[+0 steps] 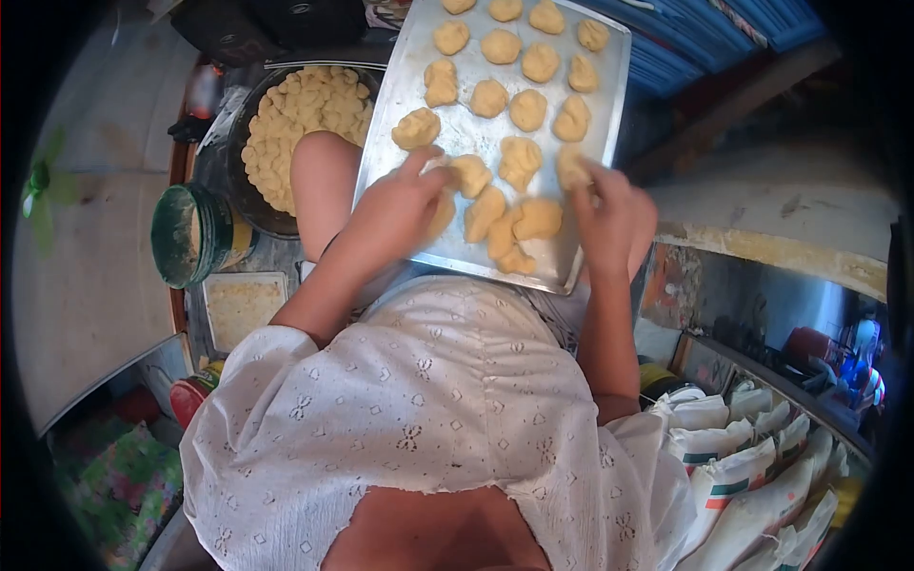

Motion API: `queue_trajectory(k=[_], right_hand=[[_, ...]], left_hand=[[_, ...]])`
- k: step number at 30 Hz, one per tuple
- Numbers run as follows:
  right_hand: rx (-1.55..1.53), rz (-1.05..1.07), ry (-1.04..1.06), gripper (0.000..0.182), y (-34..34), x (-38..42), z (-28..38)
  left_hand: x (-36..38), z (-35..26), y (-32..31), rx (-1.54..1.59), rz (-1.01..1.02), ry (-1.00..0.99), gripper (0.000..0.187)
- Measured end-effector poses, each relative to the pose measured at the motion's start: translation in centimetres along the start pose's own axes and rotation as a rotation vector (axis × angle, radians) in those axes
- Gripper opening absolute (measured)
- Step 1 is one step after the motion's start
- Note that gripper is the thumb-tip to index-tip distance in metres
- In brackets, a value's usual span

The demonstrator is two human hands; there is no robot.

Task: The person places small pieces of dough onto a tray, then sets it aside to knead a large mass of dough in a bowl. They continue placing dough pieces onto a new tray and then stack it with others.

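Note:
A metal tray (455, 124) rests tilted across my lap, bearing several lumps of pale yellow dough. Its upper part has them in spaced rows; a cluster of dough pieces (538, 218) touches at the lower edge. Over the tray's lower left, my left hand (405, 205) has bent fingers beside a dough lump (470, 176), partly covering another piece; blur hides whether it grips anything. On the right side, my right hand (609, 205) has its thumb and fingers closed around a dough lump (570, 166).
A round dark pan (238, 176) heaped with small dough pieces stands left of my knee. Near it are a green bucket (181, 236) and a shallow white container (246, 305). Packed white bags (743, 466) lie at lower right, below a worn ledge (781, 252).

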State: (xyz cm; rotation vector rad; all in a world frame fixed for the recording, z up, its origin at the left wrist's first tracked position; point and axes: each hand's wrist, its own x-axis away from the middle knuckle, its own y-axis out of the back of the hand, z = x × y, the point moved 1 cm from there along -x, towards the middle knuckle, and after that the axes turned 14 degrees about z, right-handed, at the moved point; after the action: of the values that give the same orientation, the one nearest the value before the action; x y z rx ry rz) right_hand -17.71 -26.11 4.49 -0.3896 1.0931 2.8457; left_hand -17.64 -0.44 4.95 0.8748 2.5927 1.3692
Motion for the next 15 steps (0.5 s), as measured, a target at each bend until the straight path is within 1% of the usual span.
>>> queue_trajectory(k=[2, 3, 4, 6, 7, 9, 10, 12, 13, 15], right_hand=[[0.052, 0.268, -0.065, 0.025, -1.4, 0.4, -1.9], [0.183, 0.285, -0.02, 0.026, -1.3, 0.3, -1.6], [0.185, 0.284, -0.015, 0.026, -1.3, 0.1, -1.4], [0.386, 0.159, 0.074, 0.03, -1.3, 0.0, -0.3], [0.387, 0.158, 0.073, 0.03, -1.6, -0.2, 0.1], [0.377, 0.155, 0.183, 0.035, -2.4, -0.8, 1.0], [0.378, 0.153, 0.183, 0.035, -2.9, -1.0, 1.4], [0.542, 0.292, 0.175, 0.037, -3.8, -1.3, 1.9], [0.542, 0.29, 0.175, 0.037, -3.8, -1.3, 1.8], [0.477, 0.261, 0.166, 0.036, -4.0, -1.7, 1.5]], left_hand=[[-0.6, 0.3, -0.1, -0.015, -0.002, 0.004, 0.029], [-0.9, 0.1, 0.1, -0.032, -0.011, 0.012, 0.028], [-1.1, -0.3, 0.3, -0.032, -0.016, 0.011, 0.028], [-1.5, -1.6, 0.5, -0.135, 0.016, 0.139, 0.031], [-1.8, -1.8, 0.2, -0.135, 0.016, 0.137, 0.031], [-2.3, -2.0, -0.5, -0.432, -0.099, 0.083, 0.034], [-2.6, -1.8, -0.8, -0.433, -0.1, 0.081, 0.034], [-3.2, -1.4, -1.5, -0.463, -0.166, 0.065, 0.032], [-3.6, -0.7, -2.0, -0.465, -0.167, 0.065, 0.032], [-4.6, 0.3, -2.4, -0.303, -0.31, -0.114, 0.03]])
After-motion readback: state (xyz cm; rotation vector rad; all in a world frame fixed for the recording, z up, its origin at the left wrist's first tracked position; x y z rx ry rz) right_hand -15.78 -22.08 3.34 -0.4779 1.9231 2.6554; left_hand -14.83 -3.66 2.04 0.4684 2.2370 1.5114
